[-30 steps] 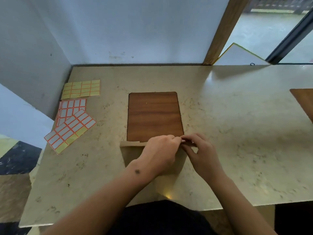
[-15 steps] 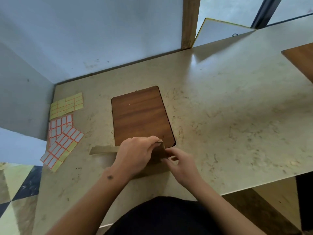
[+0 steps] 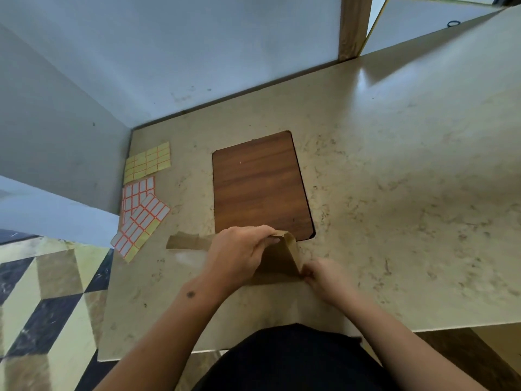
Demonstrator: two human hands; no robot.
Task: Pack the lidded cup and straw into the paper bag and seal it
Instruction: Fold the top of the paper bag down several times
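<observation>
A brown paper bag [image 3: 277, 261] lies near the front edge of the marble table [image 3: 394, 193], its right part lifted into a peak and its left end [image 3: 184, 240] flat. My left hand [image 3: 239, 252] grips the bag's raised top edge. My right hand [image 3: 324, 277] pinches the bag's lower right corner against the table. No lidded cup or straw is in view.
A brown wooden board [image 3: 260, 184] lies just beyond the bag. Sheets of yellow labels [image 3: 148, 162] and white, red-edged labels [image 3: 141, 215] sit at the table's left. Grey walls close the back and left. A small black ring [image 3: 453, 23] lies far right.
The camera has tilted and shifted left. My left hand has lifted the bag's edge into a peak, and my right hand has slid down to its lower right corner.
</observation>
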